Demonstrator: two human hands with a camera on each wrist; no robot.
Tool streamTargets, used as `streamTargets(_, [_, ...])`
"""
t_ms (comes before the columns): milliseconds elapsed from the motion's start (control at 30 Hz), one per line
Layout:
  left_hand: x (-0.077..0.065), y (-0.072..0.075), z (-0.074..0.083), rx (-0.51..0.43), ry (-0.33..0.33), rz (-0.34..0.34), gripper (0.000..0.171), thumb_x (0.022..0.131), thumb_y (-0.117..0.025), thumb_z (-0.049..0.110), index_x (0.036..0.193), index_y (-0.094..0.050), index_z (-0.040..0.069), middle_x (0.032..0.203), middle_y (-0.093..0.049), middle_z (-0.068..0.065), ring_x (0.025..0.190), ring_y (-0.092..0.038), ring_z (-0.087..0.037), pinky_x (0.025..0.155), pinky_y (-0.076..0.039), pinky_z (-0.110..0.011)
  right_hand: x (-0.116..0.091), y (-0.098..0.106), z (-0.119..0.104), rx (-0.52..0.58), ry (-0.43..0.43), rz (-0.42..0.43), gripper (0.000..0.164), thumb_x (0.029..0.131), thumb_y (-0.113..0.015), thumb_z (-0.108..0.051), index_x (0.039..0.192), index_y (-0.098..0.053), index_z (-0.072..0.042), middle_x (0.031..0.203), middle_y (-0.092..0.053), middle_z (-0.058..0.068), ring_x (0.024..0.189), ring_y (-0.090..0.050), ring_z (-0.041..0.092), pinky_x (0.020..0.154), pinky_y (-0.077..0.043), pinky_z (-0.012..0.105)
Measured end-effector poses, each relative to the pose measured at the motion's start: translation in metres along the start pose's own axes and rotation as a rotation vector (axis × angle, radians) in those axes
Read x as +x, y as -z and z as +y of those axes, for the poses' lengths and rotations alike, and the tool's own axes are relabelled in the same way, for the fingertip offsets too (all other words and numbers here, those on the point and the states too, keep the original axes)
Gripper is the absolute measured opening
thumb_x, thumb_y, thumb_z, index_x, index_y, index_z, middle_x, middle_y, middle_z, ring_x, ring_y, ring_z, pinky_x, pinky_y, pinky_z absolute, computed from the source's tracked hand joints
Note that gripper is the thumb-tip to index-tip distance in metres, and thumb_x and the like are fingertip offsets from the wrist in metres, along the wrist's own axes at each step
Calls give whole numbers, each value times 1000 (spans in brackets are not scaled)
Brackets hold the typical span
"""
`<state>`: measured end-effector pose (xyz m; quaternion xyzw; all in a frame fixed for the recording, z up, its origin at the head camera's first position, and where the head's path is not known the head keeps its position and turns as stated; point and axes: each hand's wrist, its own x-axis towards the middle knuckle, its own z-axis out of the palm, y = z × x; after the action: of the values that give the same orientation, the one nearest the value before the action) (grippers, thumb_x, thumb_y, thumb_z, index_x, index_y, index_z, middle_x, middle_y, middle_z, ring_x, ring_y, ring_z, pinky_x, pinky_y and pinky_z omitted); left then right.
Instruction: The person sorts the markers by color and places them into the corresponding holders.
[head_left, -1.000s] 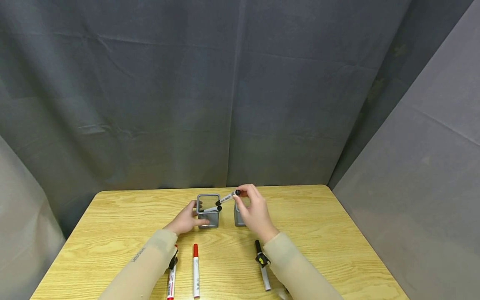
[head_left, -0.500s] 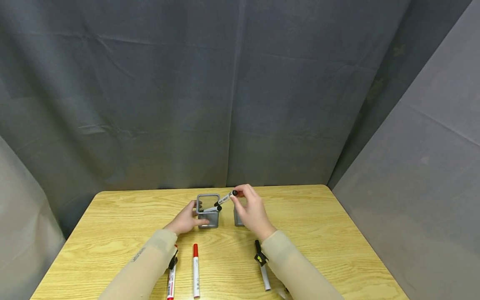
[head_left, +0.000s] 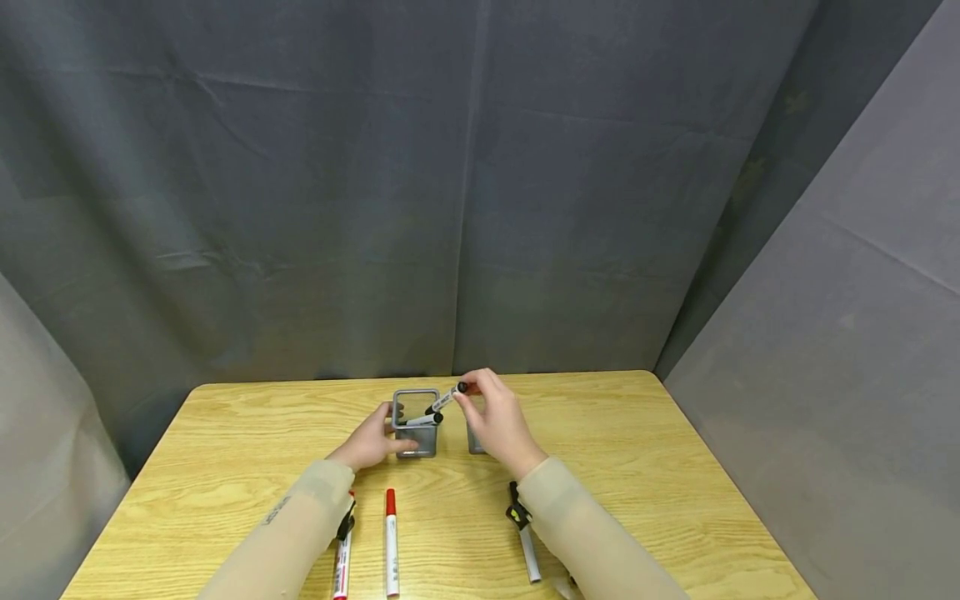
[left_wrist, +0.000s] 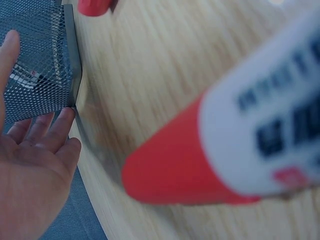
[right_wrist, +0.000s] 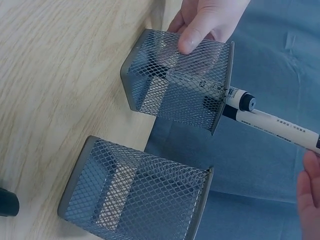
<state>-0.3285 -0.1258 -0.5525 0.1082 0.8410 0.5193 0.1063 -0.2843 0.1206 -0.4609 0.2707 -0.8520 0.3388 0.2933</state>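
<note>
My left hand (head_left: 369, 439) holds a grey wire-mesh pen cup (head_left: 417, 443) on the table, thumb in front and fingers round the far side. Inside leans a white whiteboard marker (right_wrist: 195, 85), its black end poking past the rim. A second black-capped marker (head_left: 447, 399) is pinched by the fingertips of my right hand (head_left: 501, 423). It tilts downward, and in the right wrist view its black tip (right_wrist: 230, 111) sits at the cup's mouth, close beside the other marker. Another mesh cup (right_wrist: 150, 200) stands to the right, partly hidden by my right hand in the head view.
Two red-capped markers lie near my left forearm: one in the open (head_left: 392, 546), one half under the sleeve (head_left: 342, 562). A black-capped marker (head_left: 529, 557) lies by my right wrist. A grey curtain (head_left: 337, 208) hangs behind the wooden table (head_left: 637, 442).
My right hand has moved a little left, bringing the marker's lower tip to the left cup's opening. The left hand and cup have stayed in place.
</note>
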Motion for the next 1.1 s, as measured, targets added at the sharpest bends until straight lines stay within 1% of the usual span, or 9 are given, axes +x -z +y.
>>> streamTargets(167, [-1, 0, 1, 6, 0, 5, 82, 87, -85, 15, 151, -37, -2, 154, -44, -26, 142, -46, -49, 112, -47, -55, 2, -4, -1, -6, 0, -32, 19, 96, -74, -10, 112, -64, -6, 103, -67, 4, 92, -69, 16, 80, -61, 33])
streamTargets(333, [-1, 2, 0, 8, -3, 7, 82, 87, -85, 15, 151, -37, -2, 154, -43, -26, 141, -46, -49, 111, -47, -55, 2, -10, -1, -12, -41, -52, 19, 96, -74, -11, 111, -65, -7, 103, -67, 3, 91, -70, 15, 80, -60, 32])
streamTargets(533, [-1, 4, -1, 9, -7, 4, 79, 88, -84, 14, 150, -38, -3, 154, -44, -26, 141, -46, -49, 112, -46, -55, 3, -16, 0, -11, -89, -92, 19, 96, -74, -13, 112, -65, -9, 104, -68, 4, 93, -71, 18, 78, -61, 38])
streamTargets(700, [-1, 4, -1, 21, -5, 8, 81, 87, -85, 16, 151, -38, -2, 154, -44, -26, 141, -47, -49, 113, -45, -56, 4, -21, 0, -43, -106, -110, 19, 96, -75, -14, 112, -66, -9, 103, -70, 4, 92, -72, 19, 77, -60, 32])
streamTargets(833, [-2, 3, 1, 25, 0, 9, 82, 87, -85, 16, 151, -37, -1, 155, -43, -26, 141, -47, -48, 114, -44, -57, 4, -23, 0, -64, -120, -119, 18, 96, -75, -16, 111, -67, -9, 102, -71, 4, 93, -72, 21, 79, -60, 32])
streamTargets(1100, [-3, 2, 5, 11, 3, 9, 81, 88, -84, 14, 152, -37, -1, 155, -43, -26, 141, -46, -49, 113, -44, -57, 5, -26, -1, -77, -156, -145, 17, 96, -75, -17, 111, -68, -11, 104, -72, 3, 92, -70, 16, 80, -60, 31])
